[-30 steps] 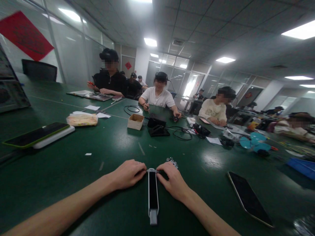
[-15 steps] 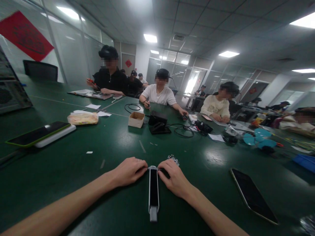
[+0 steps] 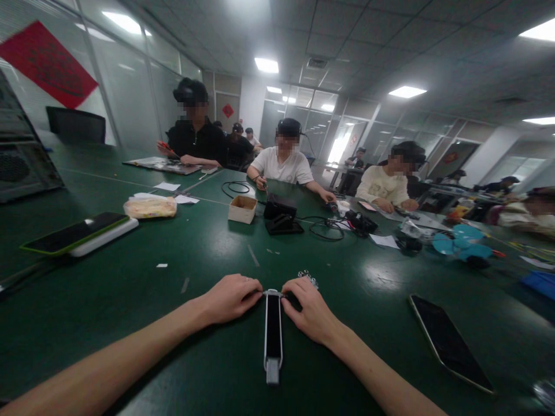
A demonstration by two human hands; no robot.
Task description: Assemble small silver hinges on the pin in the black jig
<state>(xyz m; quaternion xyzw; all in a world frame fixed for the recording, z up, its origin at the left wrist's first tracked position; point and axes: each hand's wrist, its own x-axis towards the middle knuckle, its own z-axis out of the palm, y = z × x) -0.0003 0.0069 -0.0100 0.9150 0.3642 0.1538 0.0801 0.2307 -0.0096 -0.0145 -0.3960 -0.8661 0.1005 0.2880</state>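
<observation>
A long, narrow device (image 3: 273, 329) with a black top, a white rim and a grey block at its near end lies lengthwise in front of me. I cannot make out its exact kind. At its far end, small grey pieces stick out to both sides. My left hand (image 3: 234, 297) has thumb and fingers pinched on the left piece. On the opposite side, my right hand (image 3: 309, 306) pinches the right one, and its fingertips partly hide it. Just beyond the right knuckles lie several small shiny metal parts (image 3: 309, 278), partly covered by that hand.
The green table (image 3: 208, 375) carries a phone (image 3: 451, 341) at right and a green-edged phone (image 3: 73, 232) on a white slab at left. Ahead are a small open box (image 3: 242, 210), a black stand (image 3: 282, 215), cables and blue fan blades (image 3: 463, 242). Co-workers sit across.
The view has shifted slightly, so the things on the table sit a little further right. Both hands keep their pinch at the device's far end.
</observation>
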